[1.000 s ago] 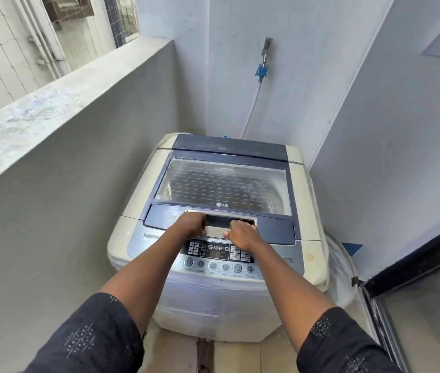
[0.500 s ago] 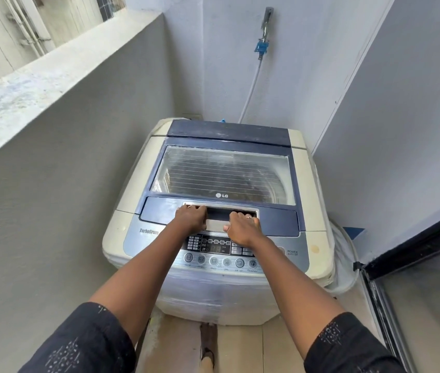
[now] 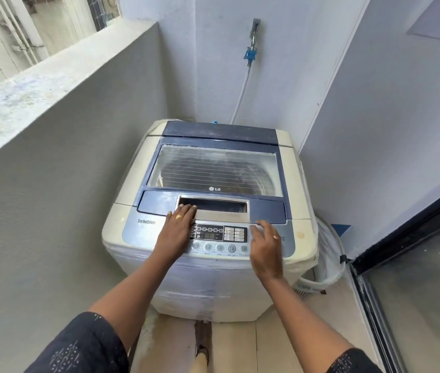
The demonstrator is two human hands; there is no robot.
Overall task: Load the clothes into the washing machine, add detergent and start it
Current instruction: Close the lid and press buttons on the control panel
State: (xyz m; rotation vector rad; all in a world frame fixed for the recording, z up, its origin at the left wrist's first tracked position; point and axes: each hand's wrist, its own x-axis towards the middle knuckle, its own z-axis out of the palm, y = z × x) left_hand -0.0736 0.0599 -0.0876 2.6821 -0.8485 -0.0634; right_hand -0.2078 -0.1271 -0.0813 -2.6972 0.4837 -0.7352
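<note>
Head view: an LG top-loading washing machine (image 3: 117, 227) was seen set in a balcony corner, between a grey parapet wall (image 3: 51, 162) and a sliding glass door (image 3: 415, 292). An inlet hose (image 3: 241, 95) was run down from a wall tap (image 3: 253, 30) behind it. The lid (image 3: 213, 168), with its ribbed glass window, was shut flat.

The left hand (image 3: 177, 230) was laid with straight fingers at the left end of the lid's handle recess (image 3: 213, 205), fingertips on its lower lip, nothing gripped. The right hand (image 3: 266, 246), blurred, was held by the right end of the control panel (image 3: 220, 234), fingers loosely spread and nothing held. Whether it touched the panel could not be told.

No clothes and no detergent were seen outside the machine. Only dark shapes could be made out through the window, so the drum's contents could not be told.

With the lid down and one hand beside the buttons, the step was judged to lie between lid and panel. If loading was not yet done, the recess lip would have to be hooked from beneath and the lid swung up and back towards the wall, with the right hand kept off the buttons. If the load was already inside, one firm fingertip press on the round buttons along the panel's front edge would be called for.
</note>
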